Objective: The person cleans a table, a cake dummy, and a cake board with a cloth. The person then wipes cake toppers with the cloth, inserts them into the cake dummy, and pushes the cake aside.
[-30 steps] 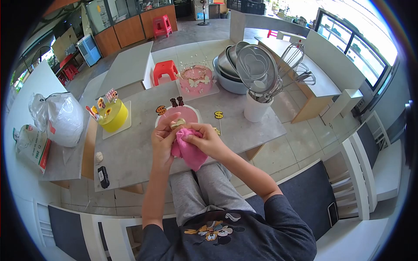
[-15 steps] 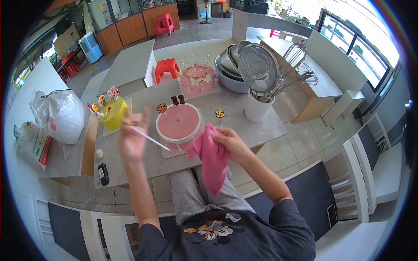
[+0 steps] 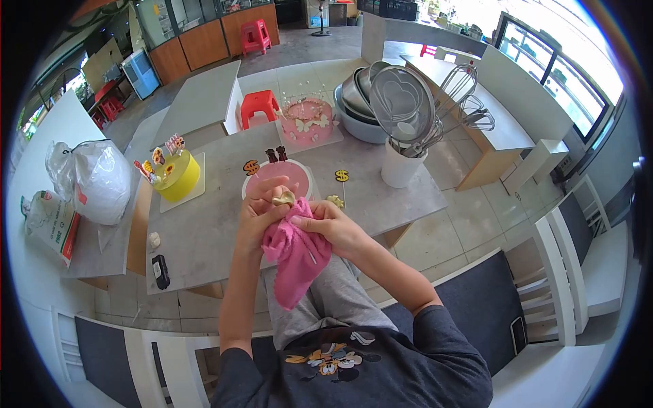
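Note:
In front of my lap my left hand (image 3: 257,221) is closed round a shiny gold cake topper (image 3: 284,198), its thumb and fingers near the cloth. The white stick (image 3: 313,258) comes out of the cloth's folds lower down. Bunched pink cloth (image 3: 296,248) is gripped by my right hand (image 3: 333,224), wrapped about the stick and hanging toward my knees. Behind my hands a round pink cake (image 3: 297,175) with a pale rim is partly hidden. Brown toppers (image 3: 277,155) and a dollar-sign topper (image 3: 251,167) stand at its back edge.
Another dollar-sign topper (image 3: 341,176) and a gold piece (image 3: 335,201) lie on the grey table (image 3: 218,231). A yellow cake (image 3: 178,177), a pink butterfly cake (image 3: 305,129), a white utensil tub (image 3: 403,168) and stacked metal bowls (image 3: 357,102) stand around. A black object (image 3: 160,272) lies front left.
My left hand has moved right and down, from beside the yellow cake to my right hand. The stick, bare before, is now wrapped in the pink cloth, and both hands meet there.

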`<state>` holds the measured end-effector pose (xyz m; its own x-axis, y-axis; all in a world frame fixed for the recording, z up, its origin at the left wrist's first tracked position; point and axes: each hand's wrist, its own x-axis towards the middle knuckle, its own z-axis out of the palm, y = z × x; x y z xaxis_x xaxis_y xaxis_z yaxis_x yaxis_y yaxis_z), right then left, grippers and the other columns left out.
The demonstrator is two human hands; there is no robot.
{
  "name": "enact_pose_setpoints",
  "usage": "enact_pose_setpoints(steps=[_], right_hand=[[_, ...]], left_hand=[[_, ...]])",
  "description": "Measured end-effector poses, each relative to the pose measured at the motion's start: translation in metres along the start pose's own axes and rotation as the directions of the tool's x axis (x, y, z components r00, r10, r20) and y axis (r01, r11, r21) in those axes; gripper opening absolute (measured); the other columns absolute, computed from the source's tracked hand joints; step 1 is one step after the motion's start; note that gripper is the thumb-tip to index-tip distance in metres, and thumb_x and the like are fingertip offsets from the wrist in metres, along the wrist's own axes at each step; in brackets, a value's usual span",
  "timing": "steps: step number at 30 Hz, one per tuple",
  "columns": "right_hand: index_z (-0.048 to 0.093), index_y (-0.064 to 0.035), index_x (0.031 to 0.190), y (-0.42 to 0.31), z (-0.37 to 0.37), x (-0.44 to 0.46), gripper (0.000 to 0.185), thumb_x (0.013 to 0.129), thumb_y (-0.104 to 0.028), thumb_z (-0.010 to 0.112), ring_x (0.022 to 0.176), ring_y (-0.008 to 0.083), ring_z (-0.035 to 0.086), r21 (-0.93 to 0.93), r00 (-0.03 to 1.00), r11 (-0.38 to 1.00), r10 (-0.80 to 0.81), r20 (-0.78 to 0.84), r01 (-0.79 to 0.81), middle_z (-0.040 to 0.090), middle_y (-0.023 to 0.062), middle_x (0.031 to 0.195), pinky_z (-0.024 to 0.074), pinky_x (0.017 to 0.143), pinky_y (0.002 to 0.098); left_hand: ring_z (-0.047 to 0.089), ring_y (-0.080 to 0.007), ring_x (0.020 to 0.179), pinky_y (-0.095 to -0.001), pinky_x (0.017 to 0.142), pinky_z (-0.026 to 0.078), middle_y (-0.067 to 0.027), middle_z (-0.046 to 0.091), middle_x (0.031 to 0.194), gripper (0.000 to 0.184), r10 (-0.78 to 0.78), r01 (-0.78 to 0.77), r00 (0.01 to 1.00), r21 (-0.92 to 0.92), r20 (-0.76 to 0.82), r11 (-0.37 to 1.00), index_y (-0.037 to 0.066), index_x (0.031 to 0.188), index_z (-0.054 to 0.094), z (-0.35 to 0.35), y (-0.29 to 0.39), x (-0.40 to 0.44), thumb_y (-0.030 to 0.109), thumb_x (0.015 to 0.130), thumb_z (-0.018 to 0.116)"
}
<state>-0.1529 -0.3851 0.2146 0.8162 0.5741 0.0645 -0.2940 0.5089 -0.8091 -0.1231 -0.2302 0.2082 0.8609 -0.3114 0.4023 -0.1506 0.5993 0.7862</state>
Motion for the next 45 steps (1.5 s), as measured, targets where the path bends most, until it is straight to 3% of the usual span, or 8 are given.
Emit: enact_pose_setpoints(steps=[8,13,18,22,27,32,37,45], right_hand=[[0.055,0.0032,0.092,0.005,0.007,-0.004,0.020,0.084,-0.015,0.056,0.073,0.0093,0.059,0.080,0.995,0.995,0.047,0.088,-0.054,0.061,0.0064,0.085,0.0482,0.065,0.0221],[0.054,0.0030,0.092,0.018,-0.013,-0.013,0.019,0.084,-0.014,0.055,0.072,0.0100,0.059,0.018,0.992,0.992,0.126,-0.016,-0.125,0.061,0.0061,0.084,0.0492,0.066,0.0228],[0.053,-0.0019,0.097,0.006,-0.061,0.025,0.020,0.087,-0.019,0.051,0.078,0.0126,0.060,0.012,0.866,0.962,-0.240,-0.438,0.272,0.060,0.0061,0.089,0.0504,0.070,0.0251],[0.052,-0.0031,0.101,0.003,-0.067,0.063,0.023,0.088,-0.023,0.050,0.079,0.0102,0.058,-0.048,0.801,0.914,-0.377,-0.465,0.402,0.059,0.0036,0.089,0.0482,0.070,0.0227],[0.051,0.0003,0.103,0.013,-0.040,0.075,0.023,0.085,-0.014,0.053,0.082,0.0072,0.051,-0.540,0.711,0.683,-0.673,-0.203,0.493,0.057,0.0037,0.087,0.0408,0.072,0.0197],[0.051,-0.0002,0.102,0.002,-0.049,0.072,0.020,0.084,-0.009,0.054,0.077,0.0043,0.050,-0.605,0.576,0.601,-0.772,-0.269,0.523,0.056,0.0004,0.085,0.0421,0.067,0.0183],[0.055,0.0008,0.095,0.004,-0.038,0.067,0.025,0.074,-0.009,0.064,0.076,0.0085,0.053,-0.766,0.761,0.486,-0.648,0.008,0.421,0.060,0.0046,0.082,0.0440,0.068,0.0243],[0.057,0.0007,0.099,-0.004,-0.040,0.058,0.028,0.080,-0.020,0.060,0.078,0.0070,0.052,-0.403,0.914,0.868,-0.377,-0.151,0.291,0.060,0.0021,0.089,0.0432,0.069,0.0222]], left_hand=[[0.053,-0.0129,0.084,-0.0415,0.103,0.027,-0.0016,0.057,0.084,0.044,0.224,-0.225,0.974,-0.195,-0.026,0.955,0.001,0.111,0.051,-0.013,0.024,0.013,-0.004,0.069,0.062],[0.056,-0.0133,0.080,-0.0369,0.093,0.042,-0.0037,0.059,0.089,0.024,0.236,-0.347,0.854,-0.170,-0.463,0.922,0.002,0.102,0.054,-0.091,0.042,0.040,0.004,0.078,0.059],[0.059,-0.0118,0.074,-0.0284,0.076,0.050,-0.0050,0.061,0.090,0.017,0.181,-0.098,0.881,0.207,-0.436,0.973,0.001,0.094,0.057,-0.087,0.016,0.030,0.007,0.079,0.060],[0.059,-0.0113,0.073,-0.0248,0.068,0.049,-0.0050,0.062,0.087,0.021,0.069,0.101,0.933,0.443,-0.353,0.891,0.000,0.096,0.060,-0.048,-0.023,0.031,0.009,0.077,0.063],[0.059,-0.0122,0.074,-0.0248,0.069,0.049,-0.0064,0.062,0.092,0.024,0.031,0.077,0.926,0.270,-0.376,0.960,-0.002,0.101,0.058,-0.037,-0.034,0.034,0.007,0.078,0.061],[0.060,-0.0138,0.080,-0.0254,0.070,0.049,-0.0063,0.062,0.092,0.022,0.007,0.110,0.929,0.294,-0.371,0.949,-0.002,0.101,0.058,-0.033,-0.019,0.028,0.005,0.079,0.058],[0.061,-0.0144,0.079,-0.0250,0.072,0.050,-0.0109,0.061,0.087,0.021,0.194,-0.005,0.935,0.538,-0.296,0.843,-0.003,0.096,0.051,-0.032,-0.025,0.032,-0.006,0.077,0.057],[0.060,-0.0166,0.074,-0.0251,0.071,0.050,-0.0155,0.059,0.080,0.037,0.274,-0.125,0.910,0.425,-0.310,0.896,0.003,0.094,0.031,-0.014,-0.015,0.031,-0.012,0.074,0.057]])
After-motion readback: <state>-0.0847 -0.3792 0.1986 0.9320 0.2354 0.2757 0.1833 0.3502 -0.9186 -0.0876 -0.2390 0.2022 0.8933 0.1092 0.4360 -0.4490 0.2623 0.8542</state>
